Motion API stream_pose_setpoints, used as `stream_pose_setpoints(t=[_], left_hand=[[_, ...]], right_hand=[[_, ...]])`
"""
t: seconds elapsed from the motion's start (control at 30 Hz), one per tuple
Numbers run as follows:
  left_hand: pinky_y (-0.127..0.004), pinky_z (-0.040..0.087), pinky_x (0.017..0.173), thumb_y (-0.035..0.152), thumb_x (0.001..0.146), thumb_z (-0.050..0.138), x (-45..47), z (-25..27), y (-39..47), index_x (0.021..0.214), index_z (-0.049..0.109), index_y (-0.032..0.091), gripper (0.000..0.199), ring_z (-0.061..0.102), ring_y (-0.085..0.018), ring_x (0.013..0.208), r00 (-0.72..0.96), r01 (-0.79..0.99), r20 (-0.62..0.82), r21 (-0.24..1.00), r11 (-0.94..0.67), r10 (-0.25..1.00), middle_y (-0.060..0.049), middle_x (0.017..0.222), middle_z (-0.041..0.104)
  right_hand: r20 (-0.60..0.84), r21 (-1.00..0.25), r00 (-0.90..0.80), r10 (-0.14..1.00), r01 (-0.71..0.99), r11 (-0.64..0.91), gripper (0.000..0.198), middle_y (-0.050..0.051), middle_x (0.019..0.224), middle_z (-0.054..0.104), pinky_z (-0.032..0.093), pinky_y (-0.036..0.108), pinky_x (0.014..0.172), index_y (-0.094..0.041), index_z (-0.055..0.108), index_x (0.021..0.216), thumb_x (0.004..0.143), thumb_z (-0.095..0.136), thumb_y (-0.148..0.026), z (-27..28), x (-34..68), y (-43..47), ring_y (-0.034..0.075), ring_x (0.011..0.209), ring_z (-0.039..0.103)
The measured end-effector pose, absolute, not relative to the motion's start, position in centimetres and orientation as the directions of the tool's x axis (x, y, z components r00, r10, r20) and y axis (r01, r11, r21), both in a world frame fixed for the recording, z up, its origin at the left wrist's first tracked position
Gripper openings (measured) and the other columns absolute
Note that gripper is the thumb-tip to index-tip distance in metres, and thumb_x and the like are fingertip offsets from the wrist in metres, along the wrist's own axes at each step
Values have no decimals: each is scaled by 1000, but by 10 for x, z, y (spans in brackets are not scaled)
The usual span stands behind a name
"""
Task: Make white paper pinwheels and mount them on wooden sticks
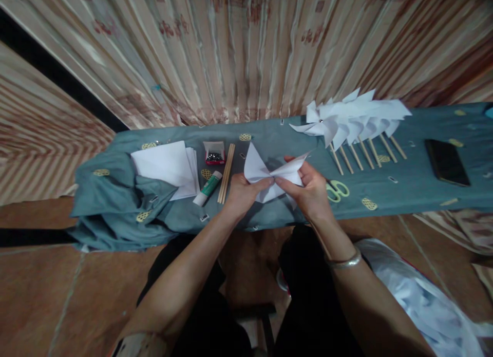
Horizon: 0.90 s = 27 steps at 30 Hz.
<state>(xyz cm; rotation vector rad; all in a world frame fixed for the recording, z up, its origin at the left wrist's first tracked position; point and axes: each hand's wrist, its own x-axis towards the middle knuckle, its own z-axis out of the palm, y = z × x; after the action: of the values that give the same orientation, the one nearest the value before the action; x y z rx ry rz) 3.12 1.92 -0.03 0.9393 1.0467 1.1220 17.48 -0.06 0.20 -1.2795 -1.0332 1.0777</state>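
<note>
A white paper pinwheel [256, 164] is held over the front part of the cloth-covered table. My left hand [242, 192] grips its left side, the thumb pressed near the centre. From the other side my right hand [310, 190] pinches it, thumb at the middle and fingers behind the paper. Both thumb tips meet at the pinwheel's centre; whatever is under them is hidden. Just left of my left hand lie several wooden sticks [226, 173], a glue stick [208, 188] and a small open box of dark pins [214, 153]. Green-handled scissors [338, 191] lie beside my right hand, partly covered.
A stack of white paper sheets [164, 164] lies at the left. Several finished pinwheels on sticks [358, 123] overlap in a row at the back right, near a black phone [447, 162]. A curtain [246, 54] hangs behind the table [404, 192]. A white plastic bag [419, 295] sits on the floor.
</note>
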Motion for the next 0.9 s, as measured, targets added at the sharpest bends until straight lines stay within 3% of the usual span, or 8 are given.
stream_pose_setpoints(t=[0.3, 0.7, 0.9], left_hand=[[-28, 53, 66, 23, 57, 82, 33, 0, 18, 73, 72, 17, 20, 66, -17, 69, 81, -287, -126, 947, 145, 989, -2, 73, 73], [-28, 52, 67, 27, 53, 84, 31, -5, 20, 75, 72, 15, 27, 65, -17, 70, 92, -321, -183, 925, 203, 979, -4, 76, 74], [-28, 52, 67, 27, 55, 84, 31, -5, 20, 75, 73, 14, 27, 65, -16, 69, 88, -309, -205, 925, 222, 975, -4, 77, 74]], right_hand=[[11, -1000, 231, 973, -16, 16, 57, 0, 83, 73, 53, 30, 65, -20, 61, 111, 59, 83, -34, 1, 173, 1, 18, 70, 66], [21, -998, 198, 980, -55, 32, 49, 1, 91, 75, 55, 34, 73, -22, 63, 105, 61, 82, -33, 2, 171, 1, 20, 79, 69], [29, -999, 194, 981, -39, 38, 40, 1, 88, 75, 55, 33, 70, -22, 65, 98, 63, 81, -33, 1, 170, 1, 20, 76, 69]])
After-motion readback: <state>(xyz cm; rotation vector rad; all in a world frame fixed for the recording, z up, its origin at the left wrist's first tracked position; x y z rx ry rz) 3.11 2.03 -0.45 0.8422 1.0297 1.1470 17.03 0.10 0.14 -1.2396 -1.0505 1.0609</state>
